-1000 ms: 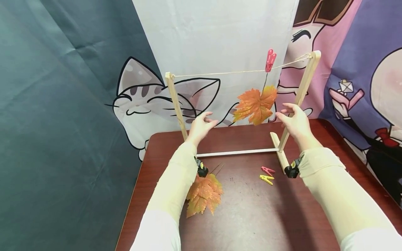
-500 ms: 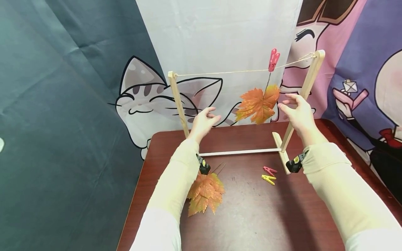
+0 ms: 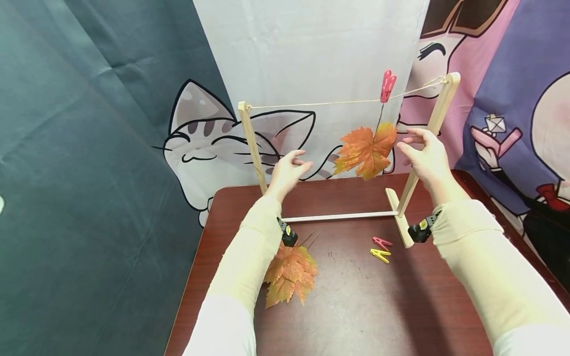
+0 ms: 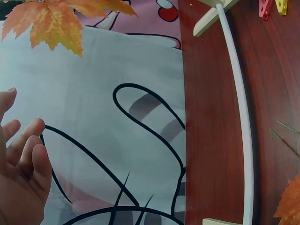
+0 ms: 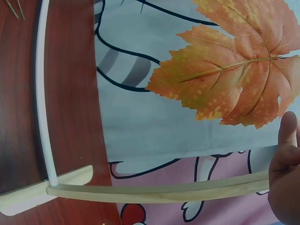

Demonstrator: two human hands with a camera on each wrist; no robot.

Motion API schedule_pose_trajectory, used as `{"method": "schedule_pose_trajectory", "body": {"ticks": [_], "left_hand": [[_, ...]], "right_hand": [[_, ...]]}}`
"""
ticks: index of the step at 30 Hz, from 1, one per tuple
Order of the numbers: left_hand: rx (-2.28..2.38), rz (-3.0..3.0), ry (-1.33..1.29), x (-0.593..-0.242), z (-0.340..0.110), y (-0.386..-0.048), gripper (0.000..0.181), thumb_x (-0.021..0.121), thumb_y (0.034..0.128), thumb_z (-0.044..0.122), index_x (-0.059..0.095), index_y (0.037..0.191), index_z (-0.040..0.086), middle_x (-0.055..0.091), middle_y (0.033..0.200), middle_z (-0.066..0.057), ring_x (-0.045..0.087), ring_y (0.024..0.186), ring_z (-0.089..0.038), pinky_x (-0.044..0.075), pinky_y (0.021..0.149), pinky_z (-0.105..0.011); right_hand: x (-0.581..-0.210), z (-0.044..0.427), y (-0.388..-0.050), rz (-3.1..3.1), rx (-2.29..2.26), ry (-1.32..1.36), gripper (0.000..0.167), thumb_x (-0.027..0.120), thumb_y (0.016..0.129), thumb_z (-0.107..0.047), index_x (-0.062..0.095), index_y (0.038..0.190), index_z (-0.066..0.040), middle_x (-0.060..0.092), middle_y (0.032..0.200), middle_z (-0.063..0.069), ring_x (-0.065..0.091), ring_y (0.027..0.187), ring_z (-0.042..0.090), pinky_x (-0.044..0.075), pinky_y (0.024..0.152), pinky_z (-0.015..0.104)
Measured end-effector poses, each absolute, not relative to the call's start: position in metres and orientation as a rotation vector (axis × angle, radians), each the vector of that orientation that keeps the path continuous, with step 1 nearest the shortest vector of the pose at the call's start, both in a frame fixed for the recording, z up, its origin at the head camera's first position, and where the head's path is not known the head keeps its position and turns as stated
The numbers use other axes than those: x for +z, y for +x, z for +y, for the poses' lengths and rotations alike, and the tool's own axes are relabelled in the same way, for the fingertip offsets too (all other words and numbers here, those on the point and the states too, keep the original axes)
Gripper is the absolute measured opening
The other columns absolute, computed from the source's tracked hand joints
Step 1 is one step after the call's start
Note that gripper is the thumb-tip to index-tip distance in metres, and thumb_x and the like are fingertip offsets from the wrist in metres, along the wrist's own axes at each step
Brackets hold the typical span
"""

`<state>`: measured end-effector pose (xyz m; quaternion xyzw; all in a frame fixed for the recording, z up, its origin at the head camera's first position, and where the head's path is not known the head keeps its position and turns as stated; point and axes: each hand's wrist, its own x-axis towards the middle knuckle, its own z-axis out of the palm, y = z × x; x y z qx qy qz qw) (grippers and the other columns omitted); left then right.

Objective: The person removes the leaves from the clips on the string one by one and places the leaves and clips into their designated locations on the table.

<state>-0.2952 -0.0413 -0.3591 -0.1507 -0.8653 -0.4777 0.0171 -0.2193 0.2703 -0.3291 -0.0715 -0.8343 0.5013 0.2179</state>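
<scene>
An orange maple leaf (image 3: 367, 151) hangs by its stem from a red clothespin (image 3: 387, 88) clipped on a string (image 3: 311, 103). Just right of that leaf is my right hand (image 3: 427, 158), its fingers loosely bent and nothing between them. In the right wrist view the thumb comes close to the leaf (image 5: 225, 70); whether it touches is unclear. My left hand (image 3: 287, 173) is held up beside the frame's left post (image 3: 252, 148), fingers relaxed and holding nothing. More maple leaves (image 3: 291, 277) lie overlapping on the table, partly behind my left sleeve.
The string spans a wooden frame with a right post (image 3: 441, 109), a foot (image 3: 403, 230) and a white crossbar (image 3: 338, 217). A red clothespin (image 3: 382, 243) and a yellow clothespin (image 3: 380, 255) lie on the brown table (image 3: 347, 306). Printed cloth hangs behind.
My right hand has risen slightly and shifted a little right, beside the hanging leaf. The left hand has barely moved. The whole view has shifted slightly.
</scene>
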Motion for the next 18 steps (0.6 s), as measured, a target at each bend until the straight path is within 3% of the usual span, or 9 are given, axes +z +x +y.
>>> {"method": "schedule_pose_trajectory", "body": {"ticks": [8, 15, 18], "left_hand": [[-1.548, -2.65, -0.457, -0.352, -0.04, -0.297, 0.048, 0.069, 0.0843, 0.033, 0.056, 0.13, 0.022, 0.068, 0.096, 0.002, 0.062, 0.06, -0.026, 0.048, 0.054, -0.027], [-1.478, -2.644, -0.481, -0.343, -0.039, -0.299, 0.048, 0.069, 0.0843, 0.036, 0.057, 0.129, 0.022, 0.068, 0.097, 0.003, 0.058, 0.066, -0.013, 0.045, 0.064, -0.026], [-1.48, -2.632, -0.494, -0.34, -0.039, -0.299, 0.047, 0.068, 0.0847, 0.035, 0.057, 0.128, 0.022, 0.068, 0.097, 0.003, 0.058, 0.064, -0.012, 0.045, 0.065, -0.026]], "right_hand": [[-0.318, 0.273, -0.221, -2.282, 1.427, -0.203, 0.051, 0.065, 0.089, -0.026, 0.048, 0.134, -0.009, 0.056, 0.093, -0.019, 0.055, 0.049, -0.002, 0.042, 0.05, 0.016], [-0.31, 0.272, -0.22, -2.23, 1.524, -0.216, 0.049, 0.066, 0.087, -0.024, 0.049, 0.132, -0.011, 0.057, 0.092, -0.018, 0.055, 0.048, 0.0, 0.044, 0.051, 0.016], [-0.307, 0.27, -0.221, -2.201, 1.553, -0.205, 0.047, 0.066, 0.087, -0.021, 0.051, 0.13, -0.011, 0.057, 0.09, -0.018, 0.054, 0.048, 0.003, 0.044, 0.051, 0.016]]}}
